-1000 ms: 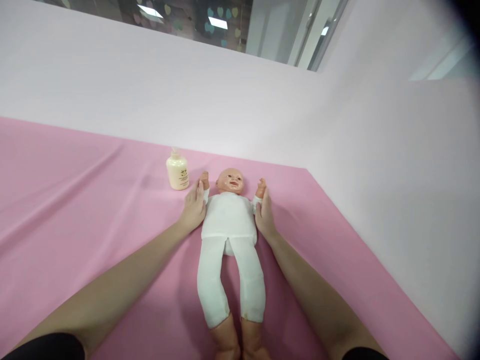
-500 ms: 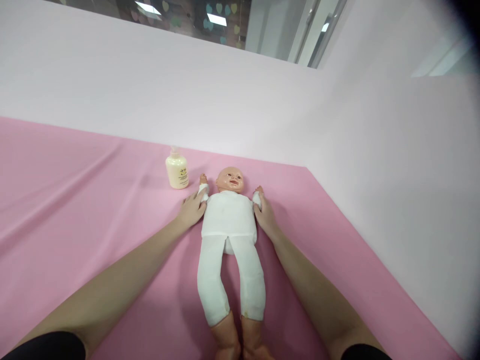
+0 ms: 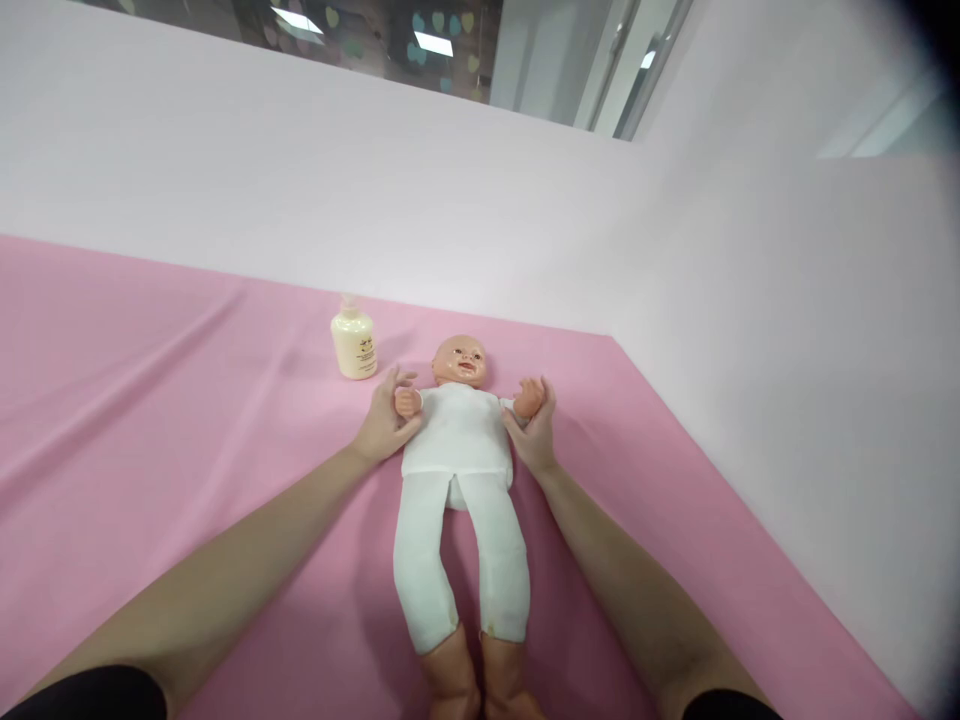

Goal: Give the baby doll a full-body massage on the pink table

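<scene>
A baby doll in a white top and white trousers lies on its back, head away from me. My left hand cups the doll's arm on the left, its fingers behind the small fist and its thumb near the sleeve. On the other side, my right hand is wrapped around the doll's other arm, with the thumb in front and the fingers behind the doll's hand. Both doll arms are bent, hands pointing up toward me. The doll's feet run off the bottom of the view.
A pale yellow pump bottle stands upright left of the doll's head. Pink sheeting with a few creases covers the surface. A white wall rises behind it, with another at the right and a window above.
The doll's arms have been raised from lying flat beside the head, and its hands have come toward me. My hands have turned, with fingers now behind the doll's hands.
</scene>
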`<state>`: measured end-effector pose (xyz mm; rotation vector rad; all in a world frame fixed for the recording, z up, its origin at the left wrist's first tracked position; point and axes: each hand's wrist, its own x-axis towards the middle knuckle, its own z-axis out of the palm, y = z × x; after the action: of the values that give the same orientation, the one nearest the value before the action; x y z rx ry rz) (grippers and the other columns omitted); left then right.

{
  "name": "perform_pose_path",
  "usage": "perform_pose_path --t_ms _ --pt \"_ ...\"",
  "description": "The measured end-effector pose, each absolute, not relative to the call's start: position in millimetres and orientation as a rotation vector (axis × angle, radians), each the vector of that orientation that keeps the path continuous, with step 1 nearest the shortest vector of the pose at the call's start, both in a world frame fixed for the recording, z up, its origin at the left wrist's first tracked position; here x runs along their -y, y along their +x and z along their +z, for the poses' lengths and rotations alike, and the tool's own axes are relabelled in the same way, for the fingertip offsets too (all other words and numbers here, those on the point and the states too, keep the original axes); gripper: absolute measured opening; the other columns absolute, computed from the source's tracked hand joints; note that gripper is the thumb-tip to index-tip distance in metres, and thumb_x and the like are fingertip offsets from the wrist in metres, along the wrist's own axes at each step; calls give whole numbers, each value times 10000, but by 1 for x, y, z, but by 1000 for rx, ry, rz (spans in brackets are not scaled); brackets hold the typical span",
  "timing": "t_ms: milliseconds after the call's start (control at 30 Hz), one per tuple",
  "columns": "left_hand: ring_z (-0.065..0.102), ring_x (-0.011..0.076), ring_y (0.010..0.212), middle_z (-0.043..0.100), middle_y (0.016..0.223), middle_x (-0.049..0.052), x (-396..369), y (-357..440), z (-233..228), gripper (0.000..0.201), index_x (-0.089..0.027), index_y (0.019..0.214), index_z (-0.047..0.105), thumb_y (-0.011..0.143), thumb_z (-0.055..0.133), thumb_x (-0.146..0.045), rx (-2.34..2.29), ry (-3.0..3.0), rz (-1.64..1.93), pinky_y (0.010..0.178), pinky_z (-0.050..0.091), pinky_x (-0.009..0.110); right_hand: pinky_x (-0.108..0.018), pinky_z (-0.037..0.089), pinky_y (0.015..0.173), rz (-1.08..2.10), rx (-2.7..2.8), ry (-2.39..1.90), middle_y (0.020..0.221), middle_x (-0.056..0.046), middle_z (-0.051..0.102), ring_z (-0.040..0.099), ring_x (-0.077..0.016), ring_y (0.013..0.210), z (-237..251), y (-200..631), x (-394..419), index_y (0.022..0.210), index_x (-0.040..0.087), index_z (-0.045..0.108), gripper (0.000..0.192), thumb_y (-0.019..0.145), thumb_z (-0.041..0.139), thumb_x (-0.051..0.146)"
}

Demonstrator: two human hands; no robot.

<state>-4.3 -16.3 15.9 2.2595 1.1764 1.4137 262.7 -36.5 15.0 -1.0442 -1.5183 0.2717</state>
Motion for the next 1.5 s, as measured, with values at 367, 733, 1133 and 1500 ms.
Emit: perform_pose_path --t_ms 367,733,1133,1500 --pt "389 321 1255 367 1379 239 9 -2 14 664 -82 1449 8 919 331 -316 -1349 2328 1275 1006 333 523 -474 242 1124 273 1671 -1123 1477 -160 236 236 -232 1382 9 261 33 1443 180 34 700 892 432 346" --pt "200 350 1375 184 1497 190 2 -7 6 583 -162 1451 193 910 322 -337 -1570 2273 1012 1037 287 561 -508 213 1124 256 1738 -1277 1522 -97 156 179 -236 1401 -4 271 20 1456 216 90 646 892 386 324" --pt "574 301 1055 586 1166 149 -5 -13 2 549 -159 1366 371 850 419 -338 -1608 2190 1008 912 437 473 -507 377 1007 395 1557 -1342 1301 -128 485 477 -264 1195 -9 275 16 1314 215 383 545 808 522 362" --pt "488 217 1144 427 1305 131 22 -2 28 784 -213 1391 191 749 624 -335 -1155 2091 1463 966 418 395 -423 401 1015 271 1502 -1039 1269 -118 451 484 -217 1167 17 260 39 1370 239 218 776 733 655 310"
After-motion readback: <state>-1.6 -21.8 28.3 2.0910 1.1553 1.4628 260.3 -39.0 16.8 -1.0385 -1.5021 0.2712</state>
